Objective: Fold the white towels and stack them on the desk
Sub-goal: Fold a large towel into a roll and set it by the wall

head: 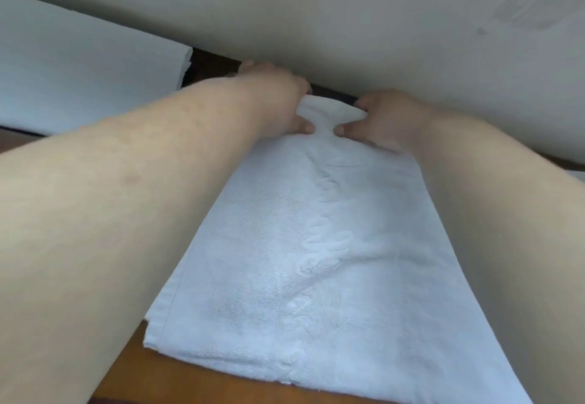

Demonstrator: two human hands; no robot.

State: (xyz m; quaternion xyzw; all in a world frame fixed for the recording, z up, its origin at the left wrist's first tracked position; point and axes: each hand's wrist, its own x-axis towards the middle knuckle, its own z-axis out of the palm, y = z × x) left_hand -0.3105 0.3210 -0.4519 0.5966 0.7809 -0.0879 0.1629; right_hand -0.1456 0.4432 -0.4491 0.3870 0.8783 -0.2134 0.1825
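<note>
towel [316, 261]: white, with a raised woven pattern down its middle
bench [177, 378]: warm orange-brown wood
wall [348, 17]: plain cream
second cloth [79, 64]: white

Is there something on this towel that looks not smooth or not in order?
Yes. A wavy ridge of wrinkles runs down the middle of the white towel, from near the hands to its near edge. The left hand and right hand bunch its far end, so it is not flat on the wooden desk.
</note>
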